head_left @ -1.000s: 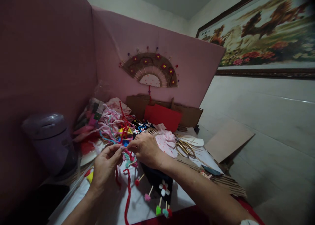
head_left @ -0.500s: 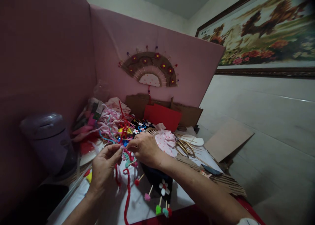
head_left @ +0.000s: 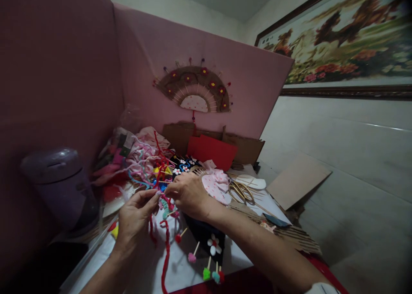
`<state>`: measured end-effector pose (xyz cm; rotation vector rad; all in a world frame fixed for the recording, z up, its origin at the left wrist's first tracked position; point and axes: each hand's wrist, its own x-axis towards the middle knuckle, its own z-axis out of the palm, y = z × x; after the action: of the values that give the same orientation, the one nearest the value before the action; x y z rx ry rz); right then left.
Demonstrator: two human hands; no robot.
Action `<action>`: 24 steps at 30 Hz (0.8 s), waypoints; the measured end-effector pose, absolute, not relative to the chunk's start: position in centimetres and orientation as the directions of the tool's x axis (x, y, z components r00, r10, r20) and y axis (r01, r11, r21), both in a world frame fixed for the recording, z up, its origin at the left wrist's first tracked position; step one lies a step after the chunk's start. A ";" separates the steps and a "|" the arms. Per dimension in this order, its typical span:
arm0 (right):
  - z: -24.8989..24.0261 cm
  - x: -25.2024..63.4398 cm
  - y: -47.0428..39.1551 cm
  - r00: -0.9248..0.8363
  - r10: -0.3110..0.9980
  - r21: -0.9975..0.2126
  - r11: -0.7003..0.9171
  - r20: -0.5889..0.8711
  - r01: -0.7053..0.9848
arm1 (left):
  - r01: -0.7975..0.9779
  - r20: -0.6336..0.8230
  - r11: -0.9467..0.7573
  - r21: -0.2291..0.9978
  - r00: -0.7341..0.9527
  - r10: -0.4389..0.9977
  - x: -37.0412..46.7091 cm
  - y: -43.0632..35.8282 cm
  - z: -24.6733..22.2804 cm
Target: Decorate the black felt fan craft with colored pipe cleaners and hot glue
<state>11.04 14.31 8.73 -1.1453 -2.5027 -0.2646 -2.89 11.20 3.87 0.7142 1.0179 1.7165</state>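
Observation:
My left hand [head_left: 137, 214] pinches a small pale pipe cleaner tuft [head_left: 159, 193] between thumb and fingertips. Just right of it, my right hand [head_left: 189, 196] has its fingers pressed together; what lies between them is too small to make out. Beneath my right forearm is a dark fan-shaped piece [head_left: 206, 229] with a white-petalled flower [head_left: 213, 244]. Along its lower edge are sticks tipped with fuzzy balls, among them a pink one [head_left: 192, 257] and a green one [head_left: 206, 274]. A red pipe cleaner [head_left: 166, 255] trails down the white sheet between my arms.
Tangled pipe cleaners [head_left: 141, 154] are heaped at the back left, beside a lilac lidded container [head_left: 59, 191]. Gold-handled scissors [head_left: 240, 192] lie right, near polka-dot cloth [head_left: 215, 186]. Red card [head_left: 210, 151] leans on cardboard [head_left: 175, 135]. A finished-looking fan [head_left: 199, 86] hangs on the pink panel.
The whole view has shifted slightly. Both hands keep almost the same pose, fingertips close together around the small pale tuft.

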 end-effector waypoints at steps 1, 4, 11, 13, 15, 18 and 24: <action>8.7 11.0 14.3 -0.599 0.688 0.015 0.652 0.411 0.758 | -0.448 0.002 -0.170 0.878 -0.352 0.936 -2.8 11.2 3.9; 8.7 11.0 14.3 -0.599 0.686 0.014 0.653 0.413 0.757 | -0.452 -0.007 -0.172 0.875 -0.367 0.930 -2.6 11.0 4.1; 8.5 11.0 14.5 -0.603 0.679 0.015 0.659 0.420 0.752 | -0.467 -0.028 -0.169 0.868 -0.385 0.922 -2.3 10.8 4.1; 8.5 11.0 14.5 -0.602 0.678 0.016 0.658 0.421 0.752 | -0.469 -0.025 -0.175 0.866 -0.389 0.921 -2.3 10.9 4.1; 8.4 11.0 14.5 -0.603 0.676 0.020 0.659 0.424 0.752 | -0.466 -0.020 -0.182 0.866 -0.396 0.918 -2.3 10.9 4.0; 8.5 10.9 14.5 -0.612 0.665 0.032 0.666 0.428 0.746 | -0.460 -0.014 -0.190 0.867 -0.403 0.915 -2.3 11.0 3.8; 8.7 10.8 14.2 -0.636 0.655 0.073 0.671 0.409 0.738 | -0.457 -0.011 -0.189 0.869 -0.399 0.917 -2.4 11.1 3.5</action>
<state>10.84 14.21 8.69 -1.0994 -2.5378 -0.3327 -2.43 11.13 3.50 0.6640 1.0336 1.7630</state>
